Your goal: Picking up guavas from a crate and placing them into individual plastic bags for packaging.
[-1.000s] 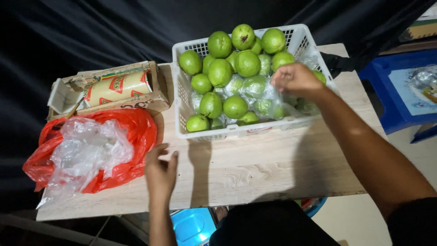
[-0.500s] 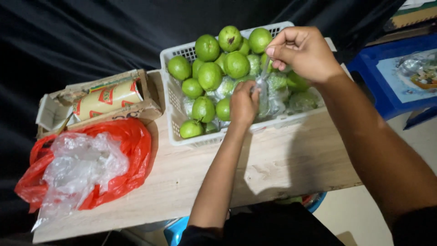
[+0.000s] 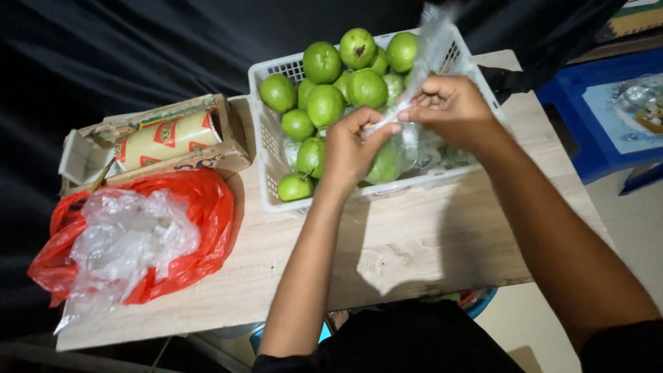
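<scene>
A white plastic basket full of green guavas stands at the far middle of a light wooden table. Over the basket's front right part, my left hand and my right hand both pinch a clear plastic bag. The bag stretches up from my fingers toward the basket's far right corner. A guava sits just below my left hand; whether it is inside the bag is unclear. More clear plastic lies in the basket under my right hand.
A red plastic bag with crumpled clear bags on it lies at the table's left. Behind it sits an open cardboard box holding a yellow roll. A blue stool stands to the right. Black cloth hangs behind.
My left hand went from the table's front edge up into the basket and now grips the clear bag together with my right hand. My right hand has lifted the bag higher.
</scene>
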